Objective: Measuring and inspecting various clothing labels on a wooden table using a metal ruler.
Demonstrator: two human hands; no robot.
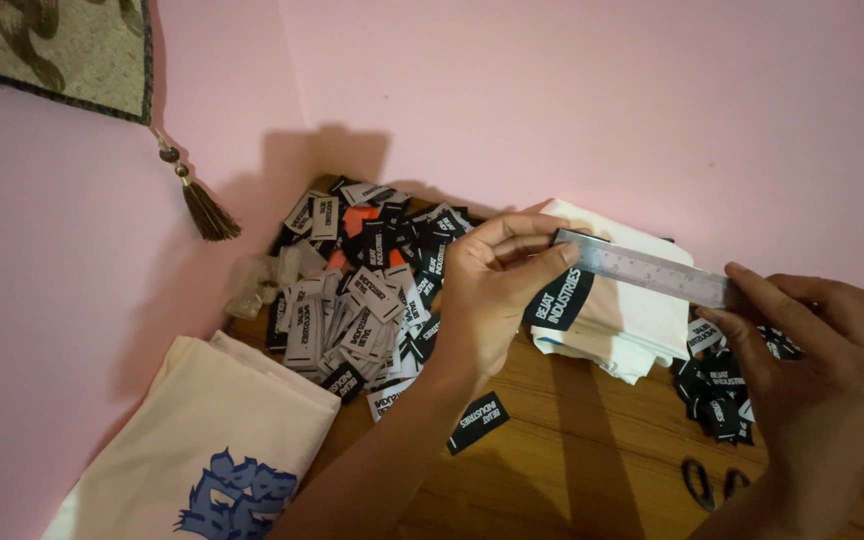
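Observation:
My left hand pinches the left end of a steel ruler between thumb and fingers. My right hand grips the ruler's right end with its fingertips. The ruler lies slanted across a stack of folded white cloth. A black woven label with white lettering rests on the stack just under the ruler, beside my left thumb.
A large heap of black, white and orange labels fills the corner by the pink wall. More black labels lie under my right hand. A single label, black scissors, a cream printed bag and a hanging tassel surround the wooden table.

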